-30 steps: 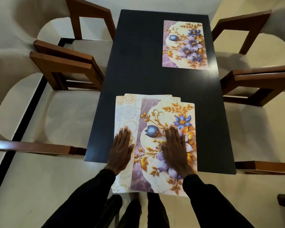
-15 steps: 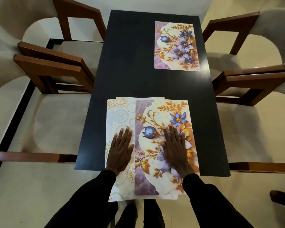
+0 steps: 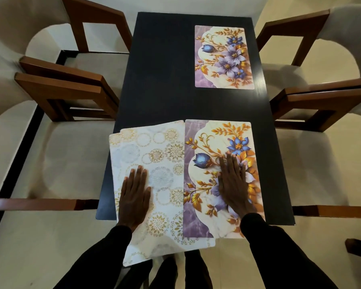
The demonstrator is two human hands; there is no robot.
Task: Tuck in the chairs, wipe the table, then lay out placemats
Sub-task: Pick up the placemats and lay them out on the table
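A pale cream floor [image 3: 19,257] is lying all around, and a black border strip [image 3: 19,155] is running along its left side and cornering farther off.

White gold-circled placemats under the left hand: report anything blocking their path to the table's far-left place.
Nothing visible. The black table is bare from the white gold-circled placemats to its far-left place; the far floral placemat lies right.

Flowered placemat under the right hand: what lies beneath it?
Pale gold-circle placemats run under its left edge, on the black table. How far they reach is covered.
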